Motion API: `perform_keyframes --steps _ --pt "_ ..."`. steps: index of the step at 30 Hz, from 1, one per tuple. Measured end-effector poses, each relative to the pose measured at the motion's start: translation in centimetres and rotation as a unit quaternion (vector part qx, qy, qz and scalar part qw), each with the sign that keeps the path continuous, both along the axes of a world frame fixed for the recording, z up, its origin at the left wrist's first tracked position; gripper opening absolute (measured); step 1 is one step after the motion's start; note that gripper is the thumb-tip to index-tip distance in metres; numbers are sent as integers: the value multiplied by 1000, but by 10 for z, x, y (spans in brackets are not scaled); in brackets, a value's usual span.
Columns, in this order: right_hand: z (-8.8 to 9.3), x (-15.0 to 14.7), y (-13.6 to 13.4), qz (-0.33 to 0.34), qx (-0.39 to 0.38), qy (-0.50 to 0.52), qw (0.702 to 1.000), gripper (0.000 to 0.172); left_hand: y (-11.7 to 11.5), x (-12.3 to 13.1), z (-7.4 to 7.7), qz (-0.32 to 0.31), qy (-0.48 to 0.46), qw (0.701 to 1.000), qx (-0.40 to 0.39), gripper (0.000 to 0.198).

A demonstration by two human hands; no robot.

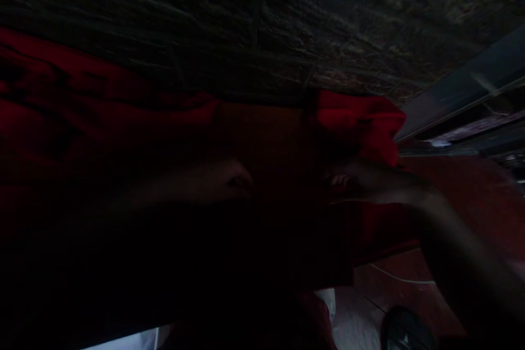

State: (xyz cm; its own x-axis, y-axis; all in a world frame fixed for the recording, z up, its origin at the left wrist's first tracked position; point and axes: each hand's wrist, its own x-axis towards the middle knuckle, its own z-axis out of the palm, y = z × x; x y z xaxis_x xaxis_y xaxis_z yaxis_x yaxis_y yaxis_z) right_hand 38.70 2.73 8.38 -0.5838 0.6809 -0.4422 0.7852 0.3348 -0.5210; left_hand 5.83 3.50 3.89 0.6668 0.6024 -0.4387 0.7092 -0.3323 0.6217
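The scene is very dark. My left hand (pixel 227 179) is closed over the table, with its fingers curled towards the thumb; whatever lies between them is lost in shadow. My right hand (pixel 361 179) also has bent fingers, and its thumb lies below the fingertips. Shadow hides what it grips, if anything. Just behind the right hand lies a bunched red cloth (pixel 361 120). More red cloth (pixel 123 115) with dark patches is spread along the left, behind my left forearm. Between the hands shows a brown wooden tabletop (pixel 266 131).
A rough stone-block wall (pixel 246 22) rises behind the table. At the right stands a grey frame or shelf edge (pixel 459 87). Below are a reddish floor (pixel 463 191), a thin white cable (pixel 404 280) and a dark round object (pixel 408 331).
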Motion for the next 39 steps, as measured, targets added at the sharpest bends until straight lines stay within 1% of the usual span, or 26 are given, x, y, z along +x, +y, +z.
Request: perform_keyframes --steps 2,5,9,13,15,17,19,22,24,26,29,33,36,39 --pt "-2 6 1 -6 -16 6 1000 41 3 1 1 14 16 1000 -18 30" --pt "-7 11 0 -12 -25 28 999 38 5 2 3 44 28 998 -42 34" --pt "-8 15 -2 -12 -21 60 998 34 7 1 2 51 28 997 -48 38" --pt "-9 14 -3 -5 4 63 998 28 7 1 2 57 6 996 -71 38" --pt "-9 12 -3 -5 23 51 998 30 6 3 3 56 -4 996 -72 37" --pt "-10 11 -3 7 31 45 998 32 6 8 3 54 -12 996 -71 38" --pt "-10 11 -1 37 25 49 998 34 7 16 2 50 -26 996 -69 39" --pt "-12 12 2 66 14 46 997 36 9 28 -2 28 -42 996 -78 35" --pt "-13 14 2 58 16 44 997 35 9 32 -4 21 -45 993 -104 31" --pt "-14 15 2 47 12 50 998 34 9 32 -5 28 -47 991 -122 28" --pt "-16 16 1 33 2 71 997 28 7 29 -4 43 -40 992 -115 24" --pt "-22 15 -2 23 21 95 995 18 5 29 -1 49 -31 991 -121 23" --pt "-26 17 -4 13 42 120 992 19 6 32 0 43 -35 992 -116 24" --pt "-24 21 -6 8 45 118 992 22 6 36 -1 41 -24 994 -100 29"
